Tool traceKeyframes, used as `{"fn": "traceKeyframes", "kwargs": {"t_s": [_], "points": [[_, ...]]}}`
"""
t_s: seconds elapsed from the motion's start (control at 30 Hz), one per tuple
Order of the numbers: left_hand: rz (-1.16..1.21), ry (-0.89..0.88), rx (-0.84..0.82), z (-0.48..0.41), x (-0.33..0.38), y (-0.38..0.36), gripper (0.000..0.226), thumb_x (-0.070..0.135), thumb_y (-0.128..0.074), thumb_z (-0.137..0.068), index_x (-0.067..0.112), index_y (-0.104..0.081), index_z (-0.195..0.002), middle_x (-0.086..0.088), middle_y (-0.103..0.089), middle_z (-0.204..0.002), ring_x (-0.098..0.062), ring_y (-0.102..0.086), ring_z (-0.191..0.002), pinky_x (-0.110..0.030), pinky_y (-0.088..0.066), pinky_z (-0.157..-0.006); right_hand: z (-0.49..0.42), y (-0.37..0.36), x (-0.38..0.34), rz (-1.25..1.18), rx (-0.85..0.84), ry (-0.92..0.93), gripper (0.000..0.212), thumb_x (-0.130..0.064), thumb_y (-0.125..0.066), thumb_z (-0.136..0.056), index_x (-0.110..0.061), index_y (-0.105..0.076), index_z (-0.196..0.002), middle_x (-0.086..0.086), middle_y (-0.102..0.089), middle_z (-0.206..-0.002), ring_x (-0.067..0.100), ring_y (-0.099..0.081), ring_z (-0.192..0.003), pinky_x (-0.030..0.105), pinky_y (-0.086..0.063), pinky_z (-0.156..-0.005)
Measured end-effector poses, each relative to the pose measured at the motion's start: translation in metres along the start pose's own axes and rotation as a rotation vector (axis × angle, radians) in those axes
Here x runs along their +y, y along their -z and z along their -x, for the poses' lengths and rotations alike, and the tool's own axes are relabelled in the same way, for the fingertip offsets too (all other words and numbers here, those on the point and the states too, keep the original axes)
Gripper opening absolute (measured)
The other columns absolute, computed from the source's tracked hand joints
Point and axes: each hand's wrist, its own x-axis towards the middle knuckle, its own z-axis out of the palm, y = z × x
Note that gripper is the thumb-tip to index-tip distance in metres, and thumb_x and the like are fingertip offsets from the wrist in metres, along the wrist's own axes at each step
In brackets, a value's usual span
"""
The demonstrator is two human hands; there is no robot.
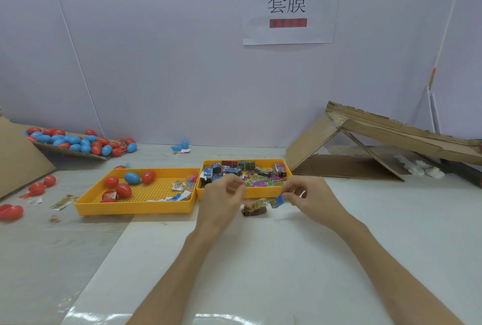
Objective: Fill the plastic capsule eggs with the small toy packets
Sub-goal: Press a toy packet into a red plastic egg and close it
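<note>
Much of the task seems left. The right tray (263, 192) holds many toy packets (260, 182), and no egg is in either hand now. A few red and blue eggs (131, 178) lie in the left tray (135, 207), and a big pile of eggs (78, 140) waits far left; whether any is filled I cannot tell. The right hand (310, 202) pinches a small blue packet (277, 201), flat and printed, just above the worktop (287, 259). A brown packet (255, 207) lies beside it. The left hand (221, 202) has curled fingers; I cannot tell if they hold something.

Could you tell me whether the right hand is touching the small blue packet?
Touching: the head view shows the right hand pinching the small blue packet.
</note>
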Motion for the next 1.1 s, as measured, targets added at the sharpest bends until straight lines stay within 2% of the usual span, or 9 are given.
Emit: {"fn": "traceKeyframes", "kwargs": {"t_s": [0.1,0.2,0.33,0.5,0.6,0.7,0.77,1.0,1.1], "points": [[0.028,-0.012,0.185,0.000,0.003,0.007,0.009,0.019,-0.067,-0.095,0.026,-0.071,-0.091,0.019,-0.068,-0.082,0.004,-0.063,-0.080,-0.006,-0.046,-0.066,0.001,-0.003,-0.002,-0.008,0.019,0.033,0.020,-0.001,-0.073,-0.083,-0.020,-0.074,-0.080,-0.014,-0.069,-0.072,0.006,-0.059,-0.062,0.011,-0.041,-0.060],[-0.003,-0.004,0.194,-0.002,0.005,0.012,0.012,0.017,-0.066,-0.095,0.028,-0.070,-0.091,0.019,-0.067,-0.084,-0.001,-0.064,-0.085,-0.009,-0.047,-0.069,0.002,-0.002,-0.003,-0.010,0.045,0.034,0.021,0.000,-0.072,-0.083,-0.021,-0.074,-0.080,-0.013,-0.070,-0.072,0.008,-0.062,-0.066,0.012,-0.043,-0.061],[-0.260,0.130,0.210,-0.025,-0.006,0.041,0.014,0.023,-0.064,-0.093,0.032,-0.070,-0.102,0.004,-0.070,-0.108,-0.021,-0.061,-0.099,-0.037,-0.052,-0.082,0.002,0.001,-0.005,-0.026,0.099,0.036,0.028,0.001,-0.071,-0.083,-0.026,-0.071,-0.077,-0.017,-0.070,-0.073,0.006,-0.065,-0.070,0.012,-0.044,-0.059],[-0.782,0.412,0.082,-0.068,-0.058,0.116,0.048,0.049,-0.064,-0.092,0.029,-0.056,-0.135,-0.012,-0.048,-0.144,-0.033,-0.041,-0.133,-0.051,-0.038,-0.105,0.002,-0.002,-0.003,-0.016,0.068,0.041,0.024,0.000,-0.072,-0.083,-0.023,-0.072,-0.078,-0.015,-0.070,-0.072,0.009,-0.065,-0.069,0.013,-0.045,-0.060],[-0.840,0.601,0.053,-0.081,-0.097,0.155,0.069,0.069,-0.063,-0.085,0.025,-0.055,-0.137,-0.015,-0.046,-0.144,-0.036,-0.039,-0.135,-0.054,-0.036,-0.106,0.001,-0.004,-0.003,-0.008,0.051,0.049,0.022,0.000,-0.073,-0.082,-0.022,-0.074,-0.078,-0.013,-0.070,-0.072,0.012,-0.064,-0.068,0.013,-0.044,-0.061],[-0.781,0.698,-0.079,-0.082,-0.124,0.169,0.088,0.081,-0.055,-0.081,0.025,-0.044,-0.148,-0.016,-0.046,-0.147,-0.037,-0.041,-0.135,-0.053,-0.041,-0.108,0.001,-0.003,-0.002,-0.007,0.052,0.045,0.023,0.000,-0.072,-0.082,-0.023,-0.074,-0.078,-0.013,-0.070,-0.072,0.012,-0.064,-0.068,0.013,-0.043,-0.061],[-0.791,0.660,-0.102,-0.079,-0.134,0.168,0.087,0.078,-0.054,-0.084,0.026,-0.038,-0.152,-0.017,-0.045,-0.149,-0.038,-0.042,-0.136,-0.052,-0.043,-0.108,0.001,-0.003,-0.002,-0.007,0.053,0.034,0.024,-0.001,-0.072,-0.082,-0.024,-0.073,-0.077,-0.013,-0.070,-0.072,0.012,-0.063,-0.067,0.012,-0.042,-0.060],[-0.762,0.472,-0.208,-0.088,-0.109,0.140,0.059,0.060,-0.065,-0.089,0.022,-0.056,-0.134,-0.012,-0.058,-0.129,-0.023,-0.058,-0.104,-0.036,-0.053,-0.085,0.001,-0.006,0.001,0.001,0.025,0.029,0.022,-0.002,-0.073,-0.082,-0.023,-0.073,-0.078,-0.009,-0.070,-0.073,0.012,-0.062,-0.066,0.014,-0.043,-0.062],[-0.738,0.358,-0.279,-0.088,-0.091,0.116,0.051,0.051,-0.072,-0.088,0.024,-0.061,-0.130,-0.011,-0.059,-0.127,-0.025,-0.059,-0.106,-0.035,-0.053,-0.085,0.001,-0.005,0.001,0.001,0.025,0.020,0.021,-0.002,-0.073,-0.083,-0.022,-0.073,-0.078,-0.008,-0.070,-0.072,0.011,-0.060,-0.065,0.014,-0.042,-0.062]]}}
